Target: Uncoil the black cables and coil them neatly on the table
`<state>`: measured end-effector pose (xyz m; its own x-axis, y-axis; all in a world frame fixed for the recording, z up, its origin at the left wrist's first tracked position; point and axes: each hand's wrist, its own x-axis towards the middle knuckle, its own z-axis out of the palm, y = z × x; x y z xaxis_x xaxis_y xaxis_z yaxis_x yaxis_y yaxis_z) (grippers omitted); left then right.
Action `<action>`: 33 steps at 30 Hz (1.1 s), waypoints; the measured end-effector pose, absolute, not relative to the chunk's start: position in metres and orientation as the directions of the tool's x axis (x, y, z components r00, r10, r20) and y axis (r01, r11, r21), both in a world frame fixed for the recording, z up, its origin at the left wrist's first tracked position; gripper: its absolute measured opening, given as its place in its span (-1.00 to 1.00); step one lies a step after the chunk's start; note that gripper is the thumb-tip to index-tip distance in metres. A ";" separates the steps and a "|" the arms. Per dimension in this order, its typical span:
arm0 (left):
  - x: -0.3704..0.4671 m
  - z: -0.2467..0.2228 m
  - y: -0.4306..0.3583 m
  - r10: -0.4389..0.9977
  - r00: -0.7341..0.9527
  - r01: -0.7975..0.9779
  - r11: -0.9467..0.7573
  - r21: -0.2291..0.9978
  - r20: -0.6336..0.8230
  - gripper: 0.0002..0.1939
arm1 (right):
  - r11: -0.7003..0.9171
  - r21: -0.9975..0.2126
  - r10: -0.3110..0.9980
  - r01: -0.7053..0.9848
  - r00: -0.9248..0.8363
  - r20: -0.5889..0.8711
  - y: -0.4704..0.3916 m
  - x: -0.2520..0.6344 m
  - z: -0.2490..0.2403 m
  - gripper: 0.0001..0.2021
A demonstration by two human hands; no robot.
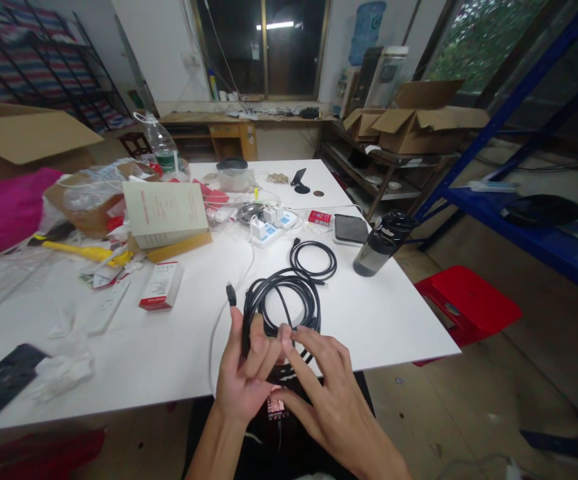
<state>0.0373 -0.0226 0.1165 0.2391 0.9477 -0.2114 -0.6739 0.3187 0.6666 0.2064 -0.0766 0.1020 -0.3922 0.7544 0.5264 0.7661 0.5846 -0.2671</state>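
Observation:
A coiled black cable (313, 300) sits in front of me near the table's front edge. Its loops pass between the thumb and curled fingers of my left hand (249, 373), which is closed on it. A black cable plug (231, 294) sticks up just above the left thumb tip. My right hand (326, 380) meets the left fingertips at the near side of the coil, fingers stretched out and thumb apart. Whether the right fingertips touch the cable is hidden. Just beyond the coil lies a smaller black cable loop (335, 257). Below my hands a small device with a reddish glow (277, 404) partly shows.
On the white table (393, 327), a dark bottle (376, 253), phone-like slab (351, 229), red box (319, 218) and power strip (273, 230) stand beyond. To the left are a red-white box (161, 285), crumpled tissue (63, 377) and black panel (6, 380). A red stool (469, 300) stands right.

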 end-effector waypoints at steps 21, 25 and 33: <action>0.028 0.029 0.045 0.999 -0.009 0.149 -0.045 0.988 0.047 -0.62 | 0.567 -0.282 0.793 0.774 -0.420 0.442 0.011 0.244 0.016 -0.55; 0.021 0.006 0.043 0.957 -0.046 0.519 -0.222 0.826 0.286 -0.64 | 0.537 -0.427 0.819 0.728 -0.327 0.472 0.009 0.247 0.004 -0.46; 0.024 -0.009 0.040 0.934 0.004 0.664 -0.270 0.697 0.358 -0.38 | 0.276 -0.668 0.902 0.691 0.053 0.428 -0.022 0.249 -0.001 -0.45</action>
<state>0.0236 0.0404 -0.0092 0.0038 0.9339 0.3575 0.6644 -0.2696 0.6971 0.2494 -0.0215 -0.0013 0.0528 0.9024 0.4277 0.6905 0.2764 -0.6684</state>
